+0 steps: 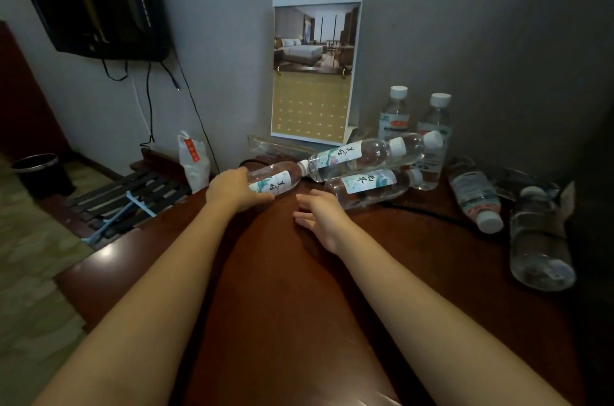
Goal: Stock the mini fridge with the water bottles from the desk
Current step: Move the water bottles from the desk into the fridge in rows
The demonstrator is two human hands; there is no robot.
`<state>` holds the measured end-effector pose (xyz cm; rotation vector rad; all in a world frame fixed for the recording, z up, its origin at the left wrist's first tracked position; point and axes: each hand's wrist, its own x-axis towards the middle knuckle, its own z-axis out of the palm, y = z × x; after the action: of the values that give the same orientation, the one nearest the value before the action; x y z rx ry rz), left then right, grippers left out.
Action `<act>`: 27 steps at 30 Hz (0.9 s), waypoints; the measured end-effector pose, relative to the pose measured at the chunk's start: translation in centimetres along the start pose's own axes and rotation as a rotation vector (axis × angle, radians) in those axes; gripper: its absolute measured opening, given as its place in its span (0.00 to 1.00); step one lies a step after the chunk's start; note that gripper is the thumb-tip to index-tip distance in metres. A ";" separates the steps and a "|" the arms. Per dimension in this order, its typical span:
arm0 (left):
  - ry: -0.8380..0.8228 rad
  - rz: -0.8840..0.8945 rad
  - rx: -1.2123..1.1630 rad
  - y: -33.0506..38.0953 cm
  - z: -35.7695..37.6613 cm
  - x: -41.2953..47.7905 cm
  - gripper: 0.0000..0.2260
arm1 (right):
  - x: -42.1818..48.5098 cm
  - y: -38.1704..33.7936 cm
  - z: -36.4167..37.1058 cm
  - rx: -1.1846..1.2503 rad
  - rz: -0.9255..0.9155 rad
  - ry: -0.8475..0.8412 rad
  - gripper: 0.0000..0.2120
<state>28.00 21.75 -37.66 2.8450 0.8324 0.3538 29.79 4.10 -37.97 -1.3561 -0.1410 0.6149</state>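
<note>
Item, step in hand: collection of stock from the desk (pixel 299 289); we judge this the gathering stage, since no mini fridge shows in view and all the bottles we count are on the wood. Item, our left hand (pixel 232 188): fingers curled around the base end of a lying bottle (pixel 274 180), which rests on its side with its cap toward the cluster; the grip reads as closed on it. Item, our right hand (pixel 317 211): fingers spread, holding nothing, palm just beside a second lying bottle (pixel 370 188) but seemingly not yet touching it. Item, remaining stock: a third lying bottle (pixel 357 156) behind those two; two upright bottles (pixel 395 114) by the wall, white caps on; one more on its side, cap toward us (pixel 475 198), at the right; and a clear container (pixel 538 239) further right, its kind unclear to us. Contents: all appear sealed and filled with clear water; levels cannot be told exactly. Other fixtures: a standing card (pixel 314 63) leaning against the wall. Next move, in our judgement: the right hand needs to close round the second bottle's body, then both lift clear without rolling the neighbours; round bottles on polished wood may roll.
</note>
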 end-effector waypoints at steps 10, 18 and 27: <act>-0.034 0.059 -0.025 -0.9 -3.3 -10.7 0.28 | -7.7 1.0 0.2 0.054 0.071 -0.010 0.25; 0.061 0.199 -0.228 1.1 -3.2 -20.7 0.31 | -15.6 1.6 -2.7 0.023 0.064 0.042 0.15; -0.164 0.395 -0.647 10.0 -5.6 -30.7 0.21 | -27.5 -3.5 -8.4 -0.027 -0.350 -0.013 0.13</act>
<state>6.46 -2.89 -35.74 2.3530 0.0793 0.3496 11.60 -16.91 -29.72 -1.3134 -0.3895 0.3281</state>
